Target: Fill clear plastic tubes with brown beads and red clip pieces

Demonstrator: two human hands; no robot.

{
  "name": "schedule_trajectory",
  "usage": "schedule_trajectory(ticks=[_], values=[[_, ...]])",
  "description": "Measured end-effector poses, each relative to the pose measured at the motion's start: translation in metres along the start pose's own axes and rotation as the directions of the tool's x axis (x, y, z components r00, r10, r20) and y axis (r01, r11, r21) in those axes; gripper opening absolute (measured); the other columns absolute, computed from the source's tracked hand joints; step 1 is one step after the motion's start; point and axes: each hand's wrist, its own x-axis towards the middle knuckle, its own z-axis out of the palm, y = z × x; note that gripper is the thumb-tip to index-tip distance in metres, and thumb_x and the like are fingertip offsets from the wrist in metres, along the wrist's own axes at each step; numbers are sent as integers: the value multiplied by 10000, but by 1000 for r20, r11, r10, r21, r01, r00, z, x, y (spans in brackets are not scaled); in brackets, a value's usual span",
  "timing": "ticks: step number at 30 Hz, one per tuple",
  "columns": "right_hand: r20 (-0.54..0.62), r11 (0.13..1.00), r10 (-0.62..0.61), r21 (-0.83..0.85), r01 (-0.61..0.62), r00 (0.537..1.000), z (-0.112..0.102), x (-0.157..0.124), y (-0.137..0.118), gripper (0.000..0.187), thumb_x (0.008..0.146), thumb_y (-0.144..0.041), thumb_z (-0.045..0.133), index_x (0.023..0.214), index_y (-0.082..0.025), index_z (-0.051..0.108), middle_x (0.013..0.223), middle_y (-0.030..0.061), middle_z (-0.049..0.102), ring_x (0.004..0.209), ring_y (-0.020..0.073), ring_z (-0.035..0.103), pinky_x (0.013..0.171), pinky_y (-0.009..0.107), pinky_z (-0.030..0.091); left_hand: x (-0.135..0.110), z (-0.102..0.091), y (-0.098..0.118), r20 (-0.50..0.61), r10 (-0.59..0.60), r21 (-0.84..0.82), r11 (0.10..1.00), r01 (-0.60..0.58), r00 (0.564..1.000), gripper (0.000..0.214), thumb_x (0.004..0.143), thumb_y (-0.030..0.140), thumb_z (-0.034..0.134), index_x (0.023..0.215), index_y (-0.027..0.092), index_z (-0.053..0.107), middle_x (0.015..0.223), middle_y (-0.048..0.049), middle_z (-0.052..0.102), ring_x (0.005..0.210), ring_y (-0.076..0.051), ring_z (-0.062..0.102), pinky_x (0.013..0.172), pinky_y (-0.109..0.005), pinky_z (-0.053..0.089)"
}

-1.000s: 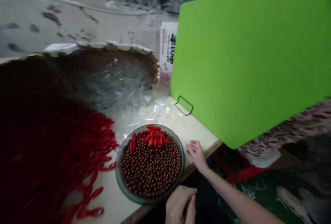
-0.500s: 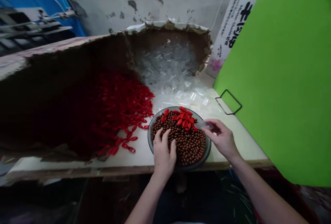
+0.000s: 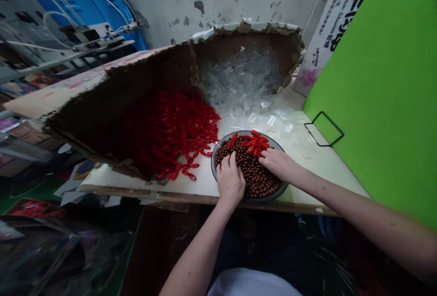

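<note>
A round grey bowl (image 3: 216,159) full of small brown beads (image 3: 254,180) sits at the table's front edge, with a few red oval pieces (image 3: 254,140) heaped at its far side. My left hand (image 3: 230,180) rests palm down on the beads at the bowl's left, fingers loosely curled into them. My right hand (image 3: 280,164) lies over the beads on the right, fingertips at the red pieces; what it holds, if anything, is hidden.
A torn cardboard box (image 3: 102,91) lies open on its side, spilling red oval pieces (image 3: 174,127) at left and clear plastic pieces (image 3: 246,86) at right. A green board (image 3: 382,86) on a wire stand (image 3: 322,128) walls the right. Blue machinery (image 3: 68,9) stands back left.
The view swung left and down. My left hand came up onto the beads; my right hand, which pinched a clear piece, moved into the bowl beside the red pieces.
</note>
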Motion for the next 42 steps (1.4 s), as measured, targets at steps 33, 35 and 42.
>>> schedule_trajectory(ticks=[33,35,42], values=[[-94,11,310,995,95,946,-3,7,-9,343,701,-351,749,987,-200,634,975,38,706,922,210,678,915,407,516,10,-15,6,114,60,-777,627,52,992,466,821,171,558,1279,211,482,1173,-77,643,1099,-187,603,992,-345,452],[-134,36,299,991,129,945,-9,7,-10,362,715,-334,739,1034,-212,620,987,36,700,926,207,675,909,397,519,15,-17,10,137,76,-838,540,74,988,440,807,179,584,1240,197,513,1144,-83,655,1051,-187,624,950,-331,480],[-177,146,210,978,148,962,-31,-5,-5,453,749,-277,691,1183,-250,564,1028,25,656,910,171,655,878,364,526,20,-35,10,246,73,-901,385,200,966,432,743,200,665,1162,153,571,1023,-74,697,909,-168,659,869,-308,516]])
